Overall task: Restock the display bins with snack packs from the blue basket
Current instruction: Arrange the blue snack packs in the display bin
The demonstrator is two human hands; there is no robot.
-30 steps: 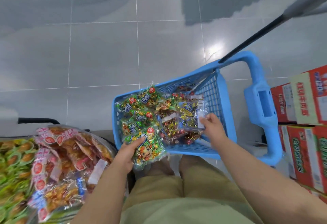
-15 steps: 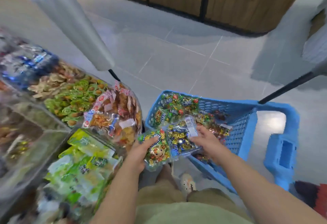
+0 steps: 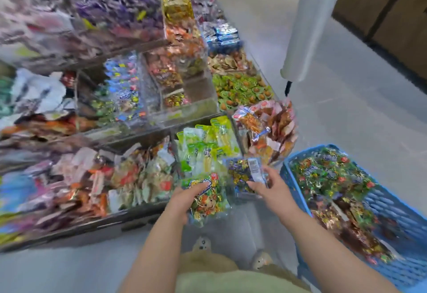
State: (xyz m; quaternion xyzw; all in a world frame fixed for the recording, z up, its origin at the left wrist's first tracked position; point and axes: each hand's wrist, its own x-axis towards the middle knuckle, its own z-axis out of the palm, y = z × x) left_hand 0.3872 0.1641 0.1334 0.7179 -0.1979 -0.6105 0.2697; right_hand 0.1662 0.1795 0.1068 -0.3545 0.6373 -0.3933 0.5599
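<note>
While the left grip holds a green pack, the right grip pinches a blue pack (blurred).

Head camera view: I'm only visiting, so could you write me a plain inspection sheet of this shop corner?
Surface: grey tiled floor.
Job's things: tiered clear display bins, mostly full, far ones blurred; blue basket on the right, with many snack packs inside.
Clutter: bulging clear bag of red-orange snacks at the bin corner nearest the basket.
Grips: left grip holds a green snack pack; right grip holds a dark snack pack with a white label.
Cables: nothing seen.
Surroundings: roll of plastic bags on a stand; wooden panels behind.
</note>
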